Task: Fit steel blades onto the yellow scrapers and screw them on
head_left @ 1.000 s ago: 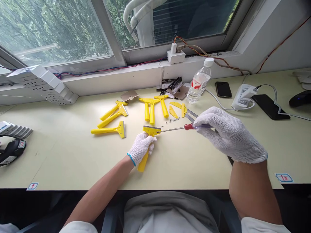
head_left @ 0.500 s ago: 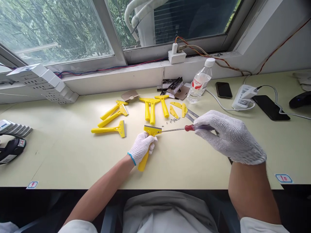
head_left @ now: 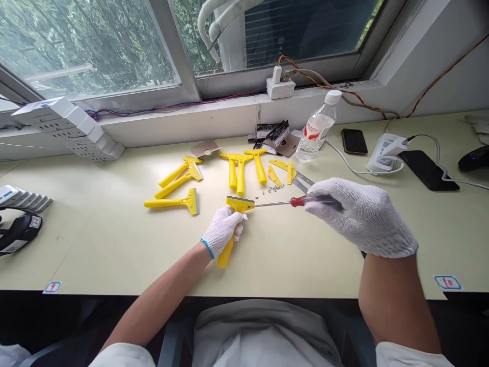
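Observation:
Gloved in white knit, my left hand (head_left: 224,228) is closed round the neck of a yellow scraper (head_left: 226,254), its blade edge pointing away from me. My right hand (head_left: 359,214), gloved too, grips a screwdriver (head_left: 297,202) with a red collar and a clear handle. The screwdriver's tip meets the right side of the scraper's head; whether it sits in a screw is too small to tell. Small screws (head_left: 275,188) lie in a loose pile just beyond the shaft. Yellow cover pieces (head_left: 274,176) and metal blades (head_left: 304,179) rest behind them.
More yellow scrapers lie at the left (head_left: 171,203) and at the back (head_left: 240,176). A water bottle (head_left: 315,127), black packets (head_left: 278,133), a phone (head_left: 354,141), a power strip (head_left: 385,153) and another phone (head_left: 430,169) stand or lie toward the right. White boxes (head_left: 72,127) are stacked at the back left.
My right hand has turned slightly around the screwdriver's handle. The tip stays at the scraper's head, and my left hand keeps its grip. The whole view has shifted slightly.

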`<state>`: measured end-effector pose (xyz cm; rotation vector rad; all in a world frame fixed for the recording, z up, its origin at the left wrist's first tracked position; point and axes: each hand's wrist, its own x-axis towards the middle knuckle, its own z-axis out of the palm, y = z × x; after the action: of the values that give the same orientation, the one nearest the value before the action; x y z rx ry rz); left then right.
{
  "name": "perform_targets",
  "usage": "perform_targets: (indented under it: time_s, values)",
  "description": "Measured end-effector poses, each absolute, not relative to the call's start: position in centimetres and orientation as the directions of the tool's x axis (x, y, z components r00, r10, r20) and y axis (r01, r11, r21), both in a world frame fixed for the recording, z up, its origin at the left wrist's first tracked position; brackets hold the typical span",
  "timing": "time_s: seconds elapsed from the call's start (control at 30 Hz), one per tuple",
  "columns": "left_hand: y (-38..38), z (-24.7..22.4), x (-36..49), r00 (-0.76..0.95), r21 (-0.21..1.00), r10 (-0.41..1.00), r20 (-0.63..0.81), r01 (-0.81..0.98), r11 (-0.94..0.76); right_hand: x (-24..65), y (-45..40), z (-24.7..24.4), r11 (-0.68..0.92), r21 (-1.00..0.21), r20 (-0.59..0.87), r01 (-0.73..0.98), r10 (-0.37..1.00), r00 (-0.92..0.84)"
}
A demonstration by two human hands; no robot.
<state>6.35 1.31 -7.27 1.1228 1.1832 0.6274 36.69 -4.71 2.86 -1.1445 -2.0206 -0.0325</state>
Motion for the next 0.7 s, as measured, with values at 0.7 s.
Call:
perform_targets:
  time_s: [0.7]
  values:
    - [1.2,-6.52,6.67,0.313,0.913,0.858,-0.408,0.155,0.378,36.58,-4.45,3.08,0.66,-0.406,0.632,0.632,0.702,-0.328]
